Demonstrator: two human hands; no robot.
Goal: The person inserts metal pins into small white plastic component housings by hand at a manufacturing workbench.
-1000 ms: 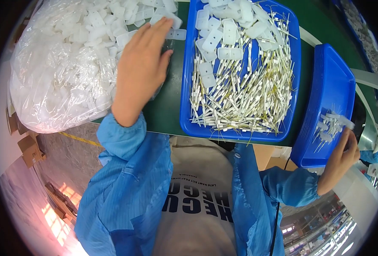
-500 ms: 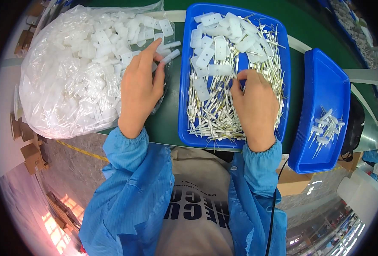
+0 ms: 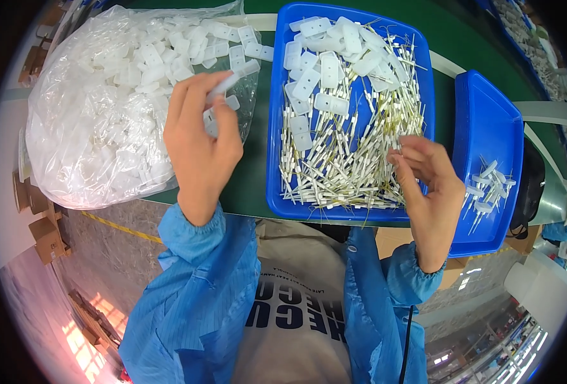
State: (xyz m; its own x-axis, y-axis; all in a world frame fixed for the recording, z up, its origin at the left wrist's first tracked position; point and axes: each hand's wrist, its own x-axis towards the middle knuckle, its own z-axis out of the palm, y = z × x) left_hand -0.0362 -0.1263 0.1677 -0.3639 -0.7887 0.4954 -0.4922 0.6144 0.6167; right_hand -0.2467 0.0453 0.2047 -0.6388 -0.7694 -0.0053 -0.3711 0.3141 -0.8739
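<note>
My left hand (image 3: 200,137) is at the mouth of a clear plastic bag (image 3: 97,153) full of translucent white plastic pieces. Thumb and fingers pinch one flat white plastic piece (image 3: 233,79), slightly blurred. My right hand (image 3: 434,185) is over the right side of a blue tray (image 3: 274,173), its thumb and index fingertip drawn together; whatever is between them is too small to make out. Thin white parts with wire ends (image 3: 341,182) cover much of that tray. More white plastic pieces with two holes (image 3: 330,104) lie toward its far end.
To the right stands a smaller blue bin (image 3: 482,121) holding a few white pieces with wires attached (image 3: 488,185). Bag, tray and bin rest on a green work surface (image 3: 248,185). A black object (image 3: 532,182) sits beyond the bin.
My right hand has moved right and nearer to me, away from the tray's middle. My left hand has shifted slightly left, with a plastic piece now between its fingers.
</note>
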